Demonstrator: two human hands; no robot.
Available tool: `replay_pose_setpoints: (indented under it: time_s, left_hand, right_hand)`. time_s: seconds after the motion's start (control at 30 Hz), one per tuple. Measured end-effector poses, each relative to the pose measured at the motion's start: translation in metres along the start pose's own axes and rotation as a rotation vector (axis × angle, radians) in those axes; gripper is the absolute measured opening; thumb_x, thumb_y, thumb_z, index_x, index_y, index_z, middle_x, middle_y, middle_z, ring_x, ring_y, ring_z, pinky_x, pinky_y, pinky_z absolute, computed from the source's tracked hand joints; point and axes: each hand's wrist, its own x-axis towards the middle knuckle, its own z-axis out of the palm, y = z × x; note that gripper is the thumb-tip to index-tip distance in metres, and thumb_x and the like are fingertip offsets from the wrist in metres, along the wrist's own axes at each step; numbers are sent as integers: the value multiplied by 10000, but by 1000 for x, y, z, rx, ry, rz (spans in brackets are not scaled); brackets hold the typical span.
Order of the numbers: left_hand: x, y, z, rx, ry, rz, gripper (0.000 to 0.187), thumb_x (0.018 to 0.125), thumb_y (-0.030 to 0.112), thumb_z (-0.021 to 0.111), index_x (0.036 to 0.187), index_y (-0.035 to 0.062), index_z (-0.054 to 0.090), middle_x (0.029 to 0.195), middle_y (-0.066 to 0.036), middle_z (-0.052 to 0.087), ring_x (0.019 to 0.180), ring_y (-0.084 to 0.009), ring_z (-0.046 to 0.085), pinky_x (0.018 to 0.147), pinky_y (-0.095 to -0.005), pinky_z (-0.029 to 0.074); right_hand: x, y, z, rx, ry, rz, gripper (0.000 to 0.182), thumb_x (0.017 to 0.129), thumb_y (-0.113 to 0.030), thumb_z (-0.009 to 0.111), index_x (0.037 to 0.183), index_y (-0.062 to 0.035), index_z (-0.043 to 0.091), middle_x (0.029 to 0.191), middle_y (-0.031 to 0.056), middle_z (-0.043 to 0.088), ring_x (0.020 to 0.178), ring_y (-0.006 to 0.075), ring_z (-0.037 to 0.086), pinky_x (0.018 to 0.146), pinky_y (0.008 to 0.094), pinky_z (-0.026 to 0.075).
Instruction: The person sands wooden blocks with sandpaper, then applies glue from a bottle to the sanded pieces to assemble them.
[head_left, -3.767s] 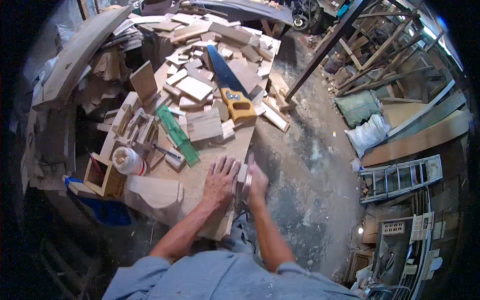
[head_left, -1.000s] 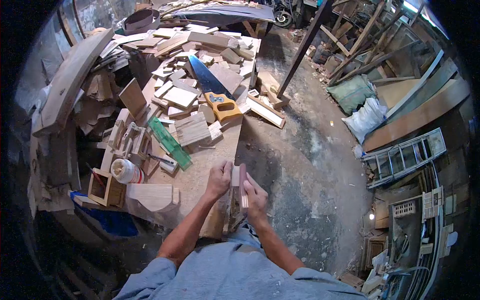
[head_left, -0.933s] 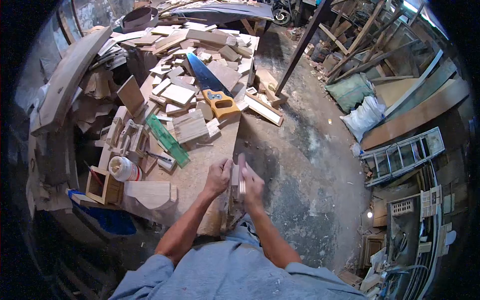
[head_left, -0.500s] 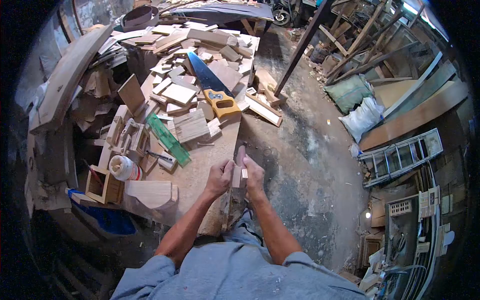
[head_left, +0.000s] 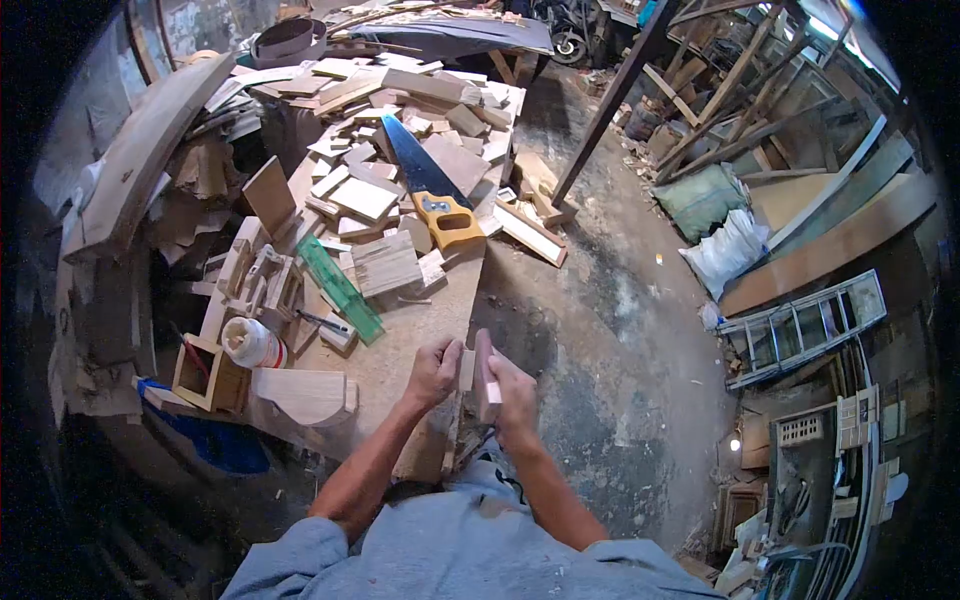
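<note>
Over the near right edge of the workbench [head_left: 425,315], my left hand [head_left: 436,372] is closed around a small pale piece of wood [head_left: 467,370], its thumb on top. Just right of it, my right hand [head_left: 514,398] grips a long narrow sanding block [head_left: 486,368] with a reddish-brown face. The block stands close against the wood piece, its long side along it and its pale end pointing toward me. My right fingers are partly hidden behind the block.
A handsaw [head_left: 435,190] with a yellow handle lies on heaped wood offcuts [head_left: 365,198]. Nearer are a green translucent strip [head_left: 340,290], a white jar [head_left: 253,343], a small wooden box [head_left: 210,372] and a curved-edged board [head_left: 300,395]. A dark post [head_left: 615,100] rises beyond the bench.
My right hand has drawn the sanding block toward my body along the wood piece. My left hand stays in nearly the same place, and the view has shifted slightly.
</note>
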Motion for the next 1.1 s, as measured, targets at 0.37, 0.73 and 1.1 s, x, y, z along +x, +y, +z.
replay_pose_setpoints:
  time_s: [0.37, 0.73, 1.1]
  left_hand:
    - [-5, 8, 5, -40, 3, -34, 311, 1051, 234, 510, 858, 19, 626, 729, 13, 588, 669, -60, 531, 581, -267, 440]
    - [-28, 52, 7, -163, 56, -98, 331, 1058, 231, 490, 875, 9, 655, 729, 19, 594, 694, -49, 509, 598, -268, 433]
    - [-122, 96, -53, -381, -21, -257, 494, 861, 28, 765, 1253, 65, 466, 1011, -49, 610, 832, -109, 625, 655, -261, 538]
  right_hand:
    - [0, 17, 1, -254, 77, -267, 399, 992, -295, 562, 1184, 24, 705, 984, 68, 715, 850, 144, 627, 782, 291, 495]
    - [48, 24, 1, -427, 6, -282, 410, 973, -271, 582, 1211, 48, 681, 1008, 200, 719, 944, 289, 675, 906, 401, 509]
    - [36, 36, 66, -1341, -243, -984, 378, 930, -267, 676, 1224, -33, 634, 1265, 170, 575, 1132, 382, 561, 980, 442, 460]
